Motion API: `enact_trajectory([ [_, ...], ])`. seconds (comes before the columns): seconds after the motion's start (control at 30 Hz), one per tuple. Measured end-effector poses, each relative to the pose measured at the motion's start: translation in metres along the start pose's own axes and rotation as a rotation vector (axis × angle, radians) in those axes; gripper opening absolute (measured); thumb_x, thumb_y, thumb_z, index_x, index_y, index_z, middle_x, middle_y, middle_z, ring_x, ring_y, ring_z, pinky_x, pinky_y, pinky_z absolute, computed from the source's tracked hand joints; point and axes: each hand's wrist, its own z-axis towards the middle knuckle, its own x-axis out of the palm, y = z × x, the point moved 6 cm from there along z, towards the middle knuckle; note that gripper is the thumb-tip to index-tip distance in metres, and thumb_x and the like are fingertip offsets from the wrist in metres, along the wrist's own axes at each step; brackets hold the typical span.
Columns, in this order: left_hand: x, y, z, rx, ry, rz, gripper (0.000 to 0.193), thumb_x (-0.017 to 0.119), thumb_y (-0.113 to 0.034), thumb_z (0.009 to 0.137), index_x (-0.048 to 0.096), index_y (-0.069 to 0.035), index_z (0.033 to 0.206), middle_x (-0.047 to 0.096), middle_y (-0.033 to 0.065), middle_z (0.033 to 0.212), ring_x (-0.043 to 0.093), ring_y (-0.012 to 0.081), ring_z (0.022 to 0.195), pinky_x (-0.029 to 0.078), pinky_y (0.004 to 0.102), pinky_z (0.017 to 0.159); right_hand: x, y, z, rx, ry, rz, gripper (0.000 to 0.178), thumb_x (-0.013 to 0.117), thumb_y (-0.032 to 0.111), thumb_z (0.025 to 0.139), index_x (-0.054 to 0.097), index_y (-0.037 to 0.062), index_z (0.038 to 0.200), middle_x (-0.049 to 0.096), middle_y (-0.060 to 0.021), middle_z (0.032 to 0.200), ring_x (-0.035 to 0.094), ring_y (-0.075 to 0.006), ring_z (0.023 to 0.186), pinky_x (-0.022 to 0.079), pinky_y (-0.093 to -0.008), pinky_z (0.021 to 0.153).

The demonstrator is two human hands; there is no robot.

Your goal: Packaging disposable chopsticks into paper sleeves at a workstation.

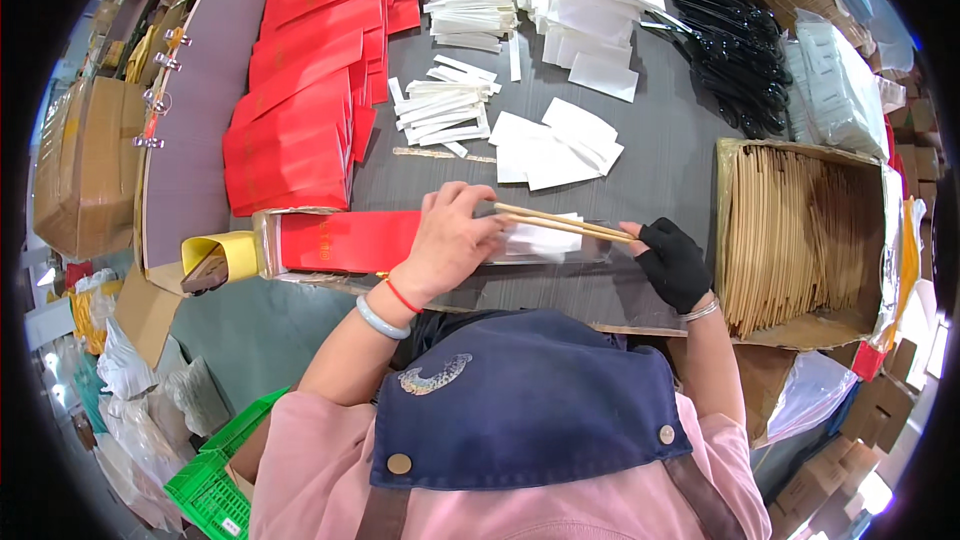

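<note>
A pair of pale wooden chopsticks spans the gap between my hands, above the table's front edge. My right hand, in a black fingerless glove, pinches their right ends. Bare, with a red cord and a pale bangle at the wrist, my left hand has its fingers closed at their left ends. Beneath the left hand lies a red paper packet. Under the chopsticks, a folded white paper rests on clear plastic, partly hidden. How the plastic joins the red packet is covered by my hand.
Red packets overlap at left. Beyond my hands are white paper strips, folded white papers and black plastic utensils. An open carton of chopsticks stands right. A yellow roll is at the left corner, a green crate below.
</note>
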Motion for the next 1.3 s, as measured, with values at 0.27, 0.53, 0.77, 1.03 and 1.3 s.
enact_trajectory([
  [0.27,-0.023,0.006,-0.021,-0.092,0.040,-0.030,0.060,0.081,-0.023,0.069,0.061,-0.012,0.125,0.054,0.0086,0.127,0.046,0.0330,0.119,0.037,0.0461,0.100,0.008,-0.008,-0.012,0.028,0.081,-0.217,0.026,0.067,0.024,0.089,0.071,0.0200,0.114,0.056,-0.0089,0.075,0.061,-0.0266,0.068,0.049,-0.0366,0.063],
  [0.53,-0.001,-0.002,-0.028,-0.021,0.022,-0.023,0.069,0.086,-0.020,0.060,0.060,-0.008,0.123,0.055,0.0087,0.126,0.046,0.0332,0.118,0.039,0.0458,0.100,0.051,0.033,0.012,-0.120,0.048,-0.243,0.021,0.069,0.023,0.086,0.073,0.0185,0.106,0.058,-0.0106,0.078,0.061,-0.0295,0.074,0.050,-0.0406,0.065],
  [0.77,0.000,-0.012,-0.025,-0.052,-0.018,0.057,0.075,0.087,-0.020,0.058,0.057,-0.007,0.126,0.054,0.0079,0.125,0.047,0.0319,0.118,0.038,0.0440,0.101,0.050,0.007,0.007,0.003,-0.127,-0.001,0.020,0.071,0.007,0.083,0.070,0.0062,0.103,0.065,-0.0094,0.085,0.064,-0.0252,0.079,0.052,-0.0342,0.073],
  [1.03,0.000,-0.027,0.001,0.076,0.048,0.081,0.061,0.081,-0.014,0.064,0.061,-0.018,0.121,0.053,0.0104,0.121,0.049,0.0330,0.111,0.041,0.0441,0.094,0.054,0.077,0.027,-0.212,-0.107,-0.202,0.064,0.082,0.039,0.068,0.058,0.0105,0.120,0.061,-0.0093,0.111,0.058,-0.0289,0.103,0.044,-0.0432,0.090],
  [1.3,-0.085,0.013,0.033,0.203,0.204,0.256,0.017,0.065,-0.009,0.071,0.066,-0.012,0.088,0.057,0.0127,0.108,0.052,0.0329,0.102,0.046,0.0466,0.082,0.007,0.065,0.024,-0.080,-0.140,-0.332,0.063,0.084,0.036,0.063,0.060,0.0118,0.115,0.062,-0.0086,0.108,0.057,-0.0303,0.104,0.040,-0.0418,0.094],
])
